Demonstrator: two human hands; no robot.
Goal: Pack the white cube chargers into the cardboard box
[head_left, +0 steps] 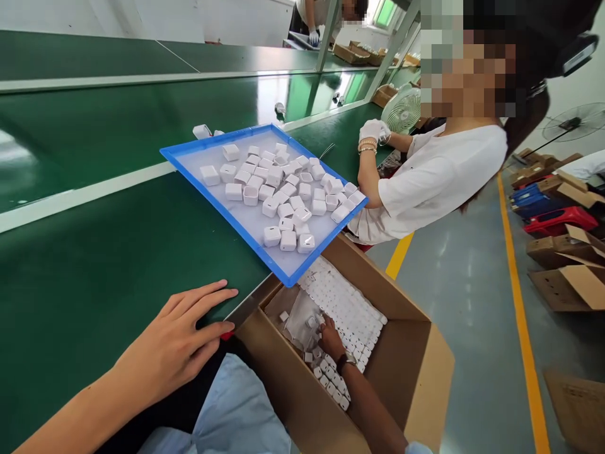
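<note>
Blue cloth, tray overhanging carton, fan

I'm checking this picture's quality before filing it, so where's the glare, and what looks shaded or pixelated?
Head view: bright reflections glare off the green tabletop beyond the blue-rimmed tray; head view: the right hand, down in the cardboard box, looks darker than the brightly lit left hand; head view: pixel blocks cover the face of the nearer co-worker.

Operator: State illumination.
Technician: Bright; the window reflects as glare on the green bench.
Operator: State picture defects.
Technician: Wide-angle stretching affects the edges; pixelation masks the nearer co-worker's head.
</note>
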